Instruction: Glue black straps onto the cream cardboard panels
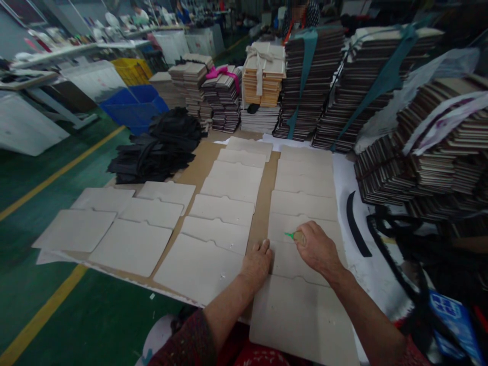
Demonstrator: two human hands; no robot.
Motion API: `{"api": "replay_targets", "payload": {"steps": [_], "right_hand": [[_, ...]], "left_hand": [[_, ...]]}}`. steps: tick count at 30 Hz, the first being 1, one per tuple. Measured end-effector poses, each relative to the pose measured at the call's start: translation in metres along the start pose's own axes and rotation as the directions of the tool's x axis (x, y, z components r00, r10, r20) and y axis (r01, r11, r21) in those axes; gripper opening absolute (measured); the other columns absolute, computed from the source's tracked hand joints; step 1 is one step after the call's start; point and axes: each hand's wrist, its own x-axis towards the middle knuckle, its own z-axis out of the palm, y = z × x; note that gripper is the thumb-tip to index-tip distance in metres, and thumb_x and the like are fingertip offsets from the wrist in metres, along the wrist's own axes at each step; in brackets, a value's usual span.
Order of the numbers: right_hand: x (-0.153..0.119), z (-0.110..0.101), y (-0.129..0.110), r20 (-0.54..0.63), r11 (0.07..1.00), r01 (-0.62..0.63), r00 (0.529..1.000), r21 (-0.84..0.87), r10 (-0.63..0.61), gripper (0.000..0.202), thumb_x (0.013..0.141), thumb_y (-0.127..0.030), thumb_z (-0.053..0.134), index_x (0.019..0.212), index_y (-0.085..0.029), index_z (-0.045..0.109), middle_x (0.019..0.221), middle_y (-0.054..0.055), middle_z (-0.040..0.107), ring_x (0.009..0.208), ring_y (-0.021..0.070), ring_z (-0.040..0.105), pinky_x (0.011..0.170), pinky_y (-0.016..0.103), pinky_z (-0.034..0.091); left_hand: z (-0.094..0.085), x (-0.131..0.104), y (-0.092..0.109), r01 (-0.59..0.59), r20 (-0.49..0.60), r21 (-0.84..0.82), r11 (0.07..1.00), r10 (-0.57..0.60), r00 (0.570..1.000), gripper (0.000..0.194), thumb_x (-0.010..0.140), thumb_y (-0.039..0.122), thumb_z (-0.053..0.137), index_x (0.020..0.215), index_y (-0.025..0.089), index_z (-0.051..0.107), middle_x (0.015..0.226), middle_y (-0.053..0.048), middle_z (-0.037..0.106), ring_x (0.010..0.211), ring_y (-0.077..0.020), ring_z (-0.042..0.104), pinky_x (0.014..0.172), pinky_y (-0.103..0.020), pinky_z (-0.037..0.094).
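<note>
Overlapping rows of beige flat panels with small notches cover the table in front of me. My left hand (259,262) lies flat with its fingers out, at the inner edge of the right-hand row. My right hand (318,249) is closed round a small tool with a tan handle (299,237) and a thin green tip (288,234). The tip points left, over or on a beige panel (280,223) in that row; whether it touches cannot be made out. Nearest my body is a larger-showing panel (293,315). Another row of panels (202,259) lies left of my left hand.
A heap of black fabric (160,142) sits at the table's far left. Tied stacks of panels (312,76) line the back, with more stacks (438,142) at right. A curved black strip (356,223) lies on white sheeting. A blue crate (133,107) stands beyond.
</note>
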Motion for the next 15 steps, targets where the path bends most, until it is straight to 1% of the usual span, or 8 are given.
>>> {"api": "replay_targets", "payload": {"steps": [4, 7, 12, 14, 15], "right_hand": [[-0.003, -0.001, 0.009, 0.037, 0.999, -0.017, 0.999, 0.049, 0.015, 0.011, 0.084, -0.022, 0.058, 0.094, -0.024, 0.053, 0.102, 0.006, 0.058, 0.098, 0.0226, 0.056, 0.075, 0.032, 0.044], [-0.007, 0.005, 0.01, 0.044, 0.992, -0.035, 0.999, 0.124, 0.029, 0.009, 0.084, -0.024, 0.057, 0.093, -0.025, 0.053, 0.1, 0.004, 0.058, 0.095, 0.0204, 0.056, 0.078, 0.031, 0.044], [-0.006, 0.019, 0.007, -0.034, 0.96, -0.099, 0.993, 0.262, 0.111, 0.014, 0.083, -0.03, 0.057, 0.095, -0.024, 0.057, 0.101, 0.004, 0.06, 0.095, 0.0212, 0.057, 0.081, 0.034, 0.046], [-0.003, 0.02, 0.011, -0.078, 0.92, -0.151, 0.978, 0.362, 0.191, 0.019, 0.08, -0.035, 0.061, 0.095, -0.024, 0.059, 0.101, 0.005, 0.061, 0.094, 0.0222, 0.059, 0.083, 0.036, 0.048], [-0.001, 0.019, 0.016, -0.104, 0.892, -0.186, 0.963, 0.411, 0.249, 0.024, 0.078, -0.039, 0.063, 0.096, -0.023, 0.06, 0.101, 0.005, 0.062, 0.093, 0.0227, 0.06, 0.083, 0.037, 0.049]], "left_hand": [[-0.001, 0.0, -0.002, -0.015, -0.008, -0.01, 1.0, 0.015, 1.0, 0.04, 0.089, 0.005, 0.042, 0.122, 0.015, 0.063, 0.155, -0.011, 0.044, 0.132, -0.0304, 0.048, 0.102, -0.043, 0.049], [-0.002, 0.0, -0.001, -0.014, -0.01, -0.016, 1.0, 0.014, 1.0, 0.038, 0.091, 0.007, 0.04, 0.12, 0.015, 0.064, 0.154, -0.01, 0.044, 0.132, -0.0301, 0.048, 0.103, -0.043, 0.049], [-0.002, -0.001, -0.002, -0.004, -0.008, -0.022, 1.0, 0.003, 1.0, 0.043, 0.086, 0.003, 0.041, 0.12, 0.016, 0.064, 0.155, -0.009, 0.044, 0.131, -0.0299, 0.048, 0.099, -0.044, 0.051], [-0.003, -0.003, -0.004, -0.013, -0.009, -0.024, 1.0, 0.013, 1.0, 0.046, 0.081, 0.0, 0.046, 0.12, 0.017, 0.064, 0.154, -0.008, 0.045, 0.129, -0.0291, 0.049, 0.099, -0.042, 0.051], [-0.004, -0.003, -0.006, -0.02, -0.011, -0.026, 0.999, 0.02, 1.0, 0.047, 0.078, -0.001, 0.049, 0.119, 0.017, 0.065, 0.152, -0.008, 0.047, 0.127, -0.0285, 0.051, 0.098, -0.04, 0.052]]}}
